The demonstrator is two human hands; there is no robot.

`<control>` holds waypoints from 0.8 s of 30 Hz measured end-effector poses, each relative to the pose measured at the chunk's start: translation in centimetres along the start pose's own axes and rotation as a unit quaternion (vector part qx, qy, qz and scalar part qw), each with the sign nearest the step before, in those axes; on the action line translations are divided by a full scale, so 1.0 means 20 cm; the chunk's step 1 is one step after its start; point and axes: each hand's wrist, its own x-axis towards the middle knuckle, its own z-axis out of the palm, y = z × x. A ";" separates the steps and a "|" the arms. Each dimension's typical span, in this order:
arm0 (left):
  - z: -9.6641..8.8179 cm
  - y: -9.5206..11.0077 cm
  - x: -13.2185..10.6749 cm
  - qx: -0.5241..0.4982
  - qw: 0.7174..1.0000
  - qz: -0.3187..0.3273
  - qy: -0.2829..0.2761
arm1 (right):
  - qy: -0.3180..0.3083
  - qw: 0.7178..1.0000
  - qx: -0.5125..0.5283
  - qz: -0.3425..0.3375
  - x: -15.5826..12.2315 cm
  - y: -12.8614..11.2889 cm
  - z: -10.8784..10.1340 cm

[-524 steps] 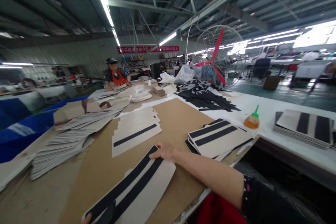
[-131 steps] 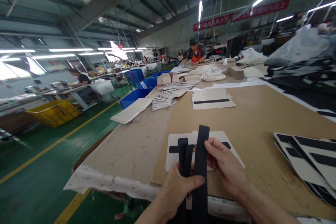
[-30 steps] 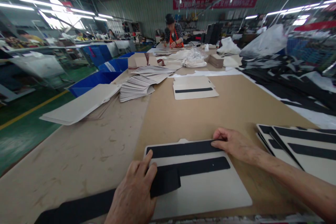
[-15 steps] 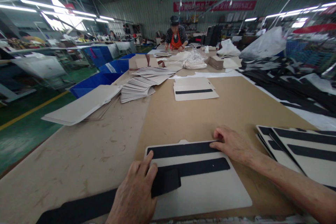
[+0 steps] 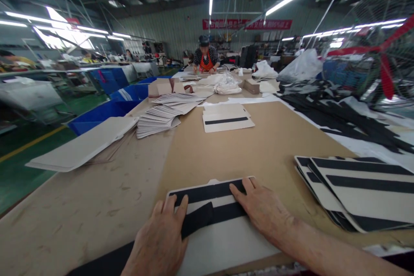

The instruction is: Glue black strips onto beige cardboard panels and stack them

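Observation:
A pale, stiff panel [image 5: 226, 241] lies in front of me at the table's near edge. Two black strips run across it, an upper strip [image 5: 207, 190] and a lower strip [image 5: 228, 213]. My left hand [image 5: 161, 233] is at the panel's left side, its fingertips on the upper strip. A loose black strip [image 5: 198, 220] is held under that hand; its short end sticks out past the thumb and the rest trails to the lower left. My right hand [image 5: 261, 202] lies with spread fingers on the panel's right part, fingertips at the upper strip.
Striped panels [image 5: 365, 189] are stacked at the right. One panel with a single black strip [image 5: 228, 123] lies farther off. Fanned pale boards [image 5: 158, 116] and larger boards [image 5: 84, 144] sit at the left edge, beside blue bins [image 5: 97, 114]. A person [image 5: 205, 56] works at the far end.
My right hand has moved left and nearer, from the panel's upper right corner onto its strips. My left hand's fingers have shifted up to the upper strip. The camera view has turned slightly right.

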 end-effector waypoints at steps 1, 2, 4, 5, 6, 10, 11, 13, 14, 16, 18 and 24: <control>0.01 -0.01 0.00 0.004 1.000 0.002 0.003 | 0.004 1.000 0.003 0.001 -0.01 0.01 0.01; 0.03 -0.01 0.01 0.008 1.000 0.004 0.005 | 0.009 1.000 0.005 0.003 -0.02 0.02 0.02; 0.05 -0.02 0.01 0.012 1.000 0.002 0.009 | 0.017 1.000 0.012 0.006 -0.04 0.05 0.04; 0.06 -0.03 0.01 0.013 1.000 0.000 0.009 | 0.019 1.000 0.015 0.011 -0.06 0.07 0.05; 0.07 -0.04 0.00 0.012 1.000 -0.003 0.010 | 0.022 0.999 0.018 0.019 -0.07 0.09 0.06; 0.10 -0.06 -0.02 0.004 1.000 -0.006 0.019 | 0.035 0.997 0.036 0.056 -0.14 0.22 0.09; 0.10 -0.07 -0.03 -0.001 1.000 -0.005 0.027 | 0.038 0.996 0.049 0.064 -0.15 0.26 0.10; 0.10 -0.07 -0.04 -0.012 0.999 -0.006 0.045 | 0.042 0.992 0.086 0.079 -0.18 0.33 0.10; 0.10 -0.07 -0.05 -0.018 0.998 -0.005 0.054 | 0.043 0.989 0.111 0.086 -0.19 0.36 0.09; 0.10 -0.07 -0.06 -0.025 0.998 -0.001 0.066 | 0.047 0.980 0.171 0.086 -0.21 0.38 0.08; 0.10 -0.08 -0.06 -0.027 0.997 0.005 0.078 | 0.054 0.967 0.237 0.073 -0.21 0.34 0.06; 0.27 -0.23 0.02 -0.034 0.988 0.052 0.145 | 0.119 0.866 0.444 0.199 -0.12 0.20 0.02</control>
